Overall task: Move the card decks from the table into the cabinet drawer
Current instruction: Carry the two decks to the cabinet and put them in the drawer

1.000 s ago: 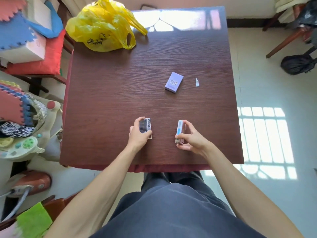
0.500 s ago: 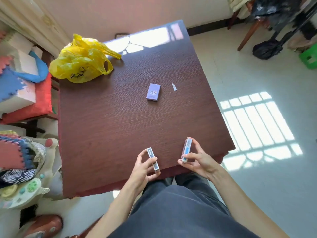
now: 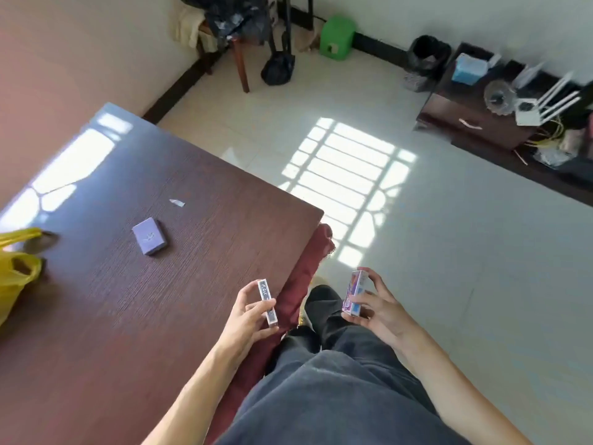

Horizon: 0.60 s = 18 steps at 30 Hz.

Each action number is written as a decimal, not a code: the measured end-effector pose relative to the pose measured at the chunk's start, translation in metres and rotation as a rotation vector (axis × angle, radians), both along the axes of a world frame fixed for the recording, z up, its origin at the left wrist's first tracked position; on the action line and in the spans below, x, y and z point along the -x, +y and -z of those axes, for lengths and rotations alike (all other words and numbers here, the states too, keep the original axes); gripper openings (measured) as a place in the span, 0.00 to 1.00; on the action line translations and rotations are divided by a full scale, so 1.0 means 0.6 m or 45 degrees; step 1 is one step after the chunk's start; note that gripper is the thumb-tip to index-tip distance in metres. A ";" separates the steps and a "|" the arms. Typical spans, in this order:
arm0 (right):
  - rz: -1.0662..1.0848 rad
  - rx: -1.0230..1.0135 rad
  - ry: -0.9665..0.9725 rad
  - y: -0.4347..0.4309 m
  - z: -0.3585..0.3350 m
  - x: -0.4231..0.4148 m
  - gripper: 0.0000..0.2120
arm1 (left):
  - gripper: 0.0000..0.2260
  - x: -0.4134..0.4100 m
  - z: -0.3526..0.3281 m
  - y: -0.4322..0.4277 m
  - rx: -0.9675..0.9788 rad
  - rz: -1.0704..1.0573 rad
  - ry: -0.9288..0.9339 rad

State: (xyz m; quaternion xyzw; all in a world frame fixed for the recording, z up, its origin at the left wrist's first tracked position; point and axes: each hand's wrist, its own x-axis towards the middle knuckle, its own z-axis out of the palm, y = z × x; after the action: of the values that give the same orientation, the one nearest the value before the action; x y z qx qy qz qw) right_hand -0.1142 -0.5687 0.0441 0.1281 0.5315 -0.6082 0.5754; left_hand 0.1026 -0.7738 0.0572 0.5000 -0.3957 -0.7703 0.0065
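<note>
My left hand [image 3: 245, 319] grips a dark blue card deck [image 3: 267, 301] on edge, over the near corner of the dark wooden table [image 3: 106, 316]. Off the table, above the floor, my right hand [image 3: 377, 311] holds a pale purple and blue card deck [image 3: 353, 292] upright. A third deck, a purple box [image 3: 150, 235], lies flat on the table further in, apart from both hands. A low dark cabinet [image 3: 471, 123] with a drawer and a pale handle stands at the far right by the wall; the drawer looks closed.
A yellow plastic bag [image 3: 16, 274] sits at the table's left edge, and a small paper scrap [image 3: 177, 203] lies past the purple box. A chair [image 3: 237, 36], black bags, a green stool [image 3: 337, 38] and a black bin [image 3: 428, 53] line the far wall. Sunlit tiled floor lies between table and cabinet.
The view has swung right from the table toward the floor and cabinet. Both hands have lifted their decks off the table; the right one now hangs past the table edge.
</note>
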 end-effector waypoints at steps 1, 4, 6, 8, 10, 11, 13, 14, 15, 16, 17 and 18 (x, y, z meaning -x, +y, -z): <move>0.089 -0.020 -0.008 0.028 -0.002 -0.001 0.29 | 0.23 0.018 -0.003 0.006 0.005 0.095 -0.008; 0.333 -0.140 -0.015 0.106 -0.006 -0.006 0.27 | 0.19 0.082 -0.011 0.033 0.024 0.328 -0.025; 0.459 -0.205 -0.012 0.154 -0.007 -0.008 0.26 | 0.20 0.129 -0.014 0.057 0.014 0.460 -0.023; 0.561 -0.269 0.016 0.196 -0.008 -0.004 0.22 | 0.21 0.179 -0.020 0.083 0.024 0.599 -0.036; 0.641 -0.333 0.056 0.232 -0.008 0.007 0.18 | 0.24 0.231 -0.023 0.110 0.059 0.723 -0.040; 0.664 -0.363 0.075 0.249 -0.006 0.016 0.17 | 0.26 0.256 -0.025 0.125 0.080 0.772 -0.043; 0.674 -0.410 0.103 0.284 -0.003 0.038 0.16 | 0.28 0.310 -0.027 0.157 0.102 0.855 -0.055; 0.671 -0.420 0.114 0.304 0.000 0.052 0.17 | 0.28 0.338 -0.026 0.176 0.108 0.891 -0.060; 0.667 -0.424 0.120 0.325 0.001 0.067 0.17 | 0.27 0.365 -0.027 0.196 0.116 0.919 -0.065; 0.660 -0.424 0.123 0.346 0.002 0.083 0.17 | 0.27 0.392 -0.029 0.216 0.127 0.937 -0.074; 0.653 -0.421 0.128 0.366 0.001 0.100 0.17 | 0.26 0.418 -0.031 0.237 0.137 0.946 -0.082; 0.648 -0.420 0.139 0.387 0.000 0.119 0.17 | 0.26 0.444 -0.034 0.258 0.144 0.952 -0.087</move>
State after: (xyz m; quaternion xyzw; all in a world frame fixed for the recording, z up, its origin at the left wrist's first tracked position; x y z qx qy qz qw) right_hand -0.1856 -0.3366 0.0443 0.3159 0.6039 -0.6444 0.3468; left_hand -0.1640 -0.6187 0.0778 0.3453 -0.5928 -0.6793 -0.2606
